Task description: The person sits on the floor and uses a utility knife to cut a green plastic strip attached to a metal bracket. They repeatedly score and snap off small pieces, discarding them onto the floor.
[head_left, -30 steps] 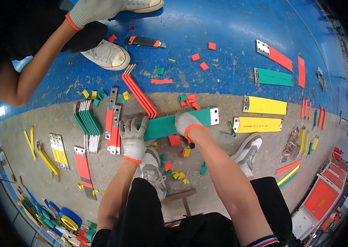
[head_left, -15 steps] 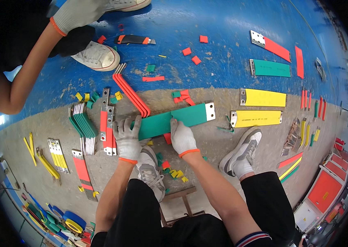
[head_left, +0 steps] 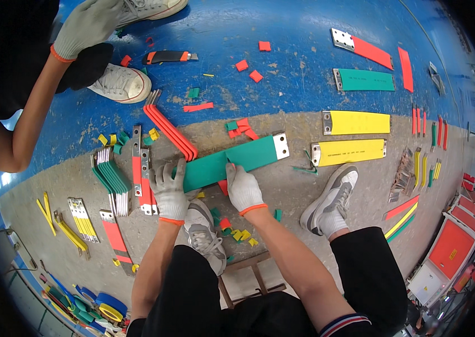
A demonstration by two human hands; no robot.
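A flat metal busbar in a green sleeve lies tilted in front of me, its bare, holed metal end to the right. My left hand, in a white knit glove with an orange cuff, grips its left end, fingers over the top. My right hand, gloved alike, rests at the near edge of the sleeve, its fingers closed in a pinch. A small dark tip shows beside them on the green surface; the rest of what they hold is hidden. Red-sleeved bent bars lie just beyond my left hand.
A co-worker's gloved hand is at upper left, near a utility knife. Yellow-sleeved bars lie at right, a green bundle at left. Colored scraps, my shoes and a red cabinet are around.
The view has shifted slightly. Both my hands stay on the green-sleeved busbar, the right still pinching at its near edge. The co-worker's hand has moved slightly down and left in view.
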